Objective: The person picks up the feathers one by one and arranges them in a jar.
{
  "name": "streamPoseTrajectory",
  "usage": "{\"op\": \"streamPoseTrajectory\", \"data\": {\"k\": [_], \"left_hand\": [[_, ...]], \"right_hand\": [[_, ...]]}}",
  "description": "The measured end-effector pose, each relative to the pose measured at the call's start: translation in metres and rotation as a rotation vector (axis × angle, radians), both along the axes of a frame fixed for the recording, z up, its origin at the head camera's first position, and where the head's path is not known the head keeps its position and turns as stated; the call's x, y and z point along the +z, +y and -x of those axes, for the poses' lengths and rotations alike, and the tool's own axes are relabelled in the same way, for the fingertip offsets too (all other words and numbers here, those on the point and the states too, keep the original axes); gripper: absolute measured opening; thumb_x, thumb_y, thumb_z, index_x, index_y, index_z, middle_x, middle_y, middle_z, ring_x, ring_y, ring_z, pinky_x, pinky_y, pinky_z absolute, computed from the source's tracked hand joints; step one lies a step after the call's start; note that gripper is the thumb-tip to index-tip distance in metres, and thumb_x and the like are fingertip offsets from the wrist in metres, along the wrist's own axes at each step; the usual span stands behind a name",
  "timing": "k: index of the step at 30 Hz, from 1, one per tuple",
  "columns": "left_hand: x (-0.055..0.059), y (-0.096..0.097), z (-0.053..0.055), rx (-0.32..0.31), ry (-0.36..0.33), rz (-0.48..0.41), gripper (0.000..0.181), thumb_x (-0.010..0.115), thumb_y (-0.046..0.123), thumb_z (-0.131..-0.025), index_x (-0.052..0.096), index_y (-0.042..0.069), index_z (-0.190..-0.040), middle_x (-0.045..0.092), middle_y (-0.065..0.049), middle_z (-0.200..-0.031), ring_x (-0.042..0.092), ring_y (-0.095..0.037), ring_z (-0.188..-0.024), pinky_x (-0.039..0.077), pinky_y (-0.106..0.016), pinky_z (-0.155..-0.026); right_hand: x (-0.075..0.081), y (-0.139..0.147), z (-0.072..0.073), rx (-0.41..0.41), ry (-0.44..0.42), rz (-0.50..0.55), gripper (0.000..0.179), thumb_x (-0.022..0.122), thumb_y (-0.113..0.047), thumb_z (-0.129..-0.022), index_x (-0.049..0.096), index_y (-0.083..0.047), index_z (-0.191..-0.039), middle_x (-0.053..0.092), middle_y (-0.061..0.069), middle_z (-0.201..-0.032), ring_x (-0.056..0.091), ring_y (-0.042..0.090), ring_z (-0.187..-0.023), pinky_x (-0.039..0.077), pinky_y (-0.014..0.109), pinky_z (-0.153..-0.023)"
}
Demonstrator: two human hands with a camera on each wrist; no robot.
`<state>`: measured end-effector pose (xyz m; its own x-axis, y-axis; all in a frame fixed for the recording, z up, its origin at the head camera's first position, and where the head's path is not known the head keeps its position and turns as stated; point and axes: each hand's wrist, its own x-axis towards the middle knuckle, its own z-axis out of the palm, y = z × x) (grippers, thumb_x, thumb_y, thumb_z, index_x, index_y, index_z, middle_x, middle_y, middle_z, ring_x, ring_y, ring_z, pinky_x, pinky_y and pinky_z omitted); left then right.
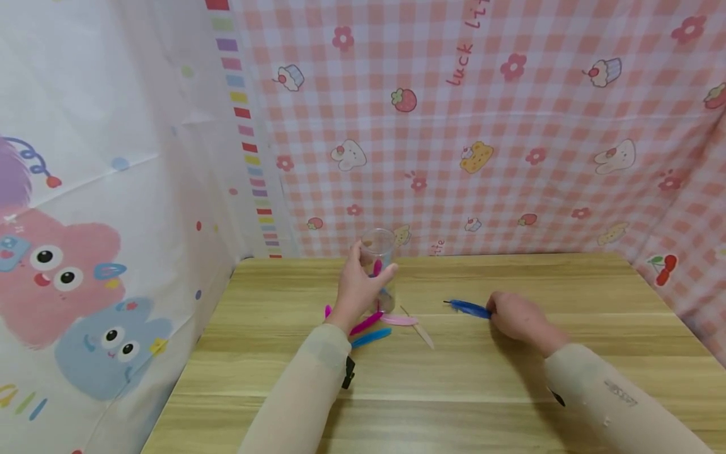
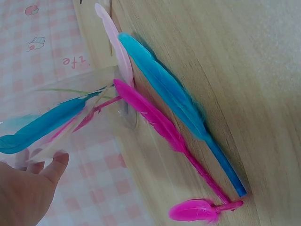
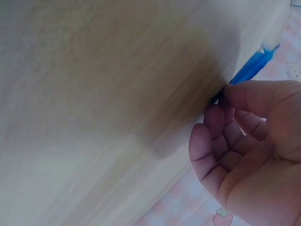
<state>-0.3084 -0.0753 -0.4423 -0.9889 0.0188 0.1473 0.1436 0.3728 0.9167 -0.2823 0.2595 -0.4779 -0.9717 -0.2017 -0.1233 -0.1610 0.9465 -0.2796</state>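
My left hand (image 1: 358, 285) grips a clear plastic cup (image 1: 379, 241) that stands upright near the back of the table. Inside it are several feathers, among them a turquoise feather (image 2: 51, 122) and a magenta one. My right hand (image 1: 517, 316) pinches a dark blue feather (image 1: 469, 308) between thumb and fingertips, low over the table on the right; its quill points left toward the cup. Around the cup's base lie a pale pink feather (image 1: 399, 321), a magenta feather (image 2: 153, 117), a turquoise feather (image 2: 169, 94), a cream feather (image 1: 423, 336) and a small magenta feather (image 2: 194, 210).
The wood-grain table (image 1: 431, 403) reaches back to a pink checked cloth (image 1: 431, 145) hung behind it. At the left hangs a white cloth (image 1: 153, 208) with cartoon figures.
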Motion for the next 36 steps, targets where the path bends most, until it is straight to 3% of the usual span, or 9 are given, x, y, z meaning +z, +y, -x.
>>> {"op": "streamPoseTrajectory", "data": {"k": [7, 11, 26, 29, 32, 36], "left_hand": [[0.000, 0.000, -0.001, -0.001, -0.001, 0.000, 0.086, 0.083, 0.045, -0.093, 0.036, 0.025, -0.162, 0.057, -0.016, -0.147, 0.058, -0.038, -0.139, 0.054, -0.055, -0.114], [0.000, 0.001, 0.000, 0.004, -0.003, 0.004, 0.085, 0.083, 0.045, -0.093, 0.036, 0.025, -0.161, 0.057, -0.014, -0.146, 0.059, -0.036, -0.137, 0.055, -0.055, -0.112], [-0.003, -0.001, 0.002, -0.005, 0.018, 0.010, 0.087, 0.082, 0.046, -0.094, 0.035, 0.021, -0.162, 0.057, -0.016, -0.144, 0.060, -0.038, -0.132, 0.056, -0.054, -0.109], [-0.003, -0.001, 0.001, -0.004, 0.015, 0.006, 0.086, 0.083, 0.046, -0.093, 0.036, 0.023, -0.161, 0.058, -0.014, -0.144, 0.060, -0.036, -0.133, 0.056, -0.054, -0.110], [-0.002, -0.002, 0.001, -0.007, 0.019, 0.002, 0.084, 0.083, 0.046, -0.093, 0.037, 0.023, -0.160, 0.058, -0.014, -0.143, 0.060, -0.037, -0.133, 0.056, -0.054, -0.110], [-0.001, -0.002, 0.001, -0.020, 0.024, 0.008, 0.083, 0.083, 0.045, -0.094, 0.038, 0.019, -0.159, 0.058, -0.016, -0.141, 0.060, -0.042, -0.132, 0.056, -0.055, -0.109]], "right_hand": [[0.000, -0.004, -0.004, 0.022, 0.042, 0.007, 0.018, 0.060, -0.003, -0.096, 0.071, 0.004, -0.109, 0.075, 0.018, -0.102, 0.072, 0.031, -0.093, 0.062, 0.054, -0.085], [0.008, -0.005, -0.004, 0.028, 0.061, 0.059, 0.019, 0.056, -0.003, -0.101, 0.071, 0.004, -0.110, 0.076, 0.021, -0.108, 0.073, 0.035, -0.100, 0.061, 0.055, -0.089], [0.031, -0.015, -0.002, 0.022, 0.130, 0.246, 0.026, 0.048, -0.006, -0.110, 0.069, 0.007, -0.120, 0.073, 0.026, -0.118, 0.068, 0.024, -0.091, 0.060, 0.044, -0.079], [0.033, -0.017, -0.003, 0.019, 0.119, 0.191, 0.026, 0.055, -0.010, -0.109, 0.069, 0.008, -0.122, 0.073, 0.027, -0.120, 0.071, 0.032, -0.099, 0.061, 0.050, -0.086], [0.030, -0.014, -0.007, 0.003, 0.068, 0.061, 0.032, 0.067, -0.018, -0.104, 0.070, 0.008, -0.121, 0.073, 0.026, -0.117, 0.071, 0.039, -0.106, 0.060, 0.056, -0.092], [0.020, -0.003, -0.012, -0.022, 0.003, -0.048, 0.029, 0.077, -0.023, -0.096, 0.075, 0.004, -0.105, 0.074, 0.017, -0.099, 0.069, 0.031, -0.089, 0.060, 0.050, -0.081]]}}
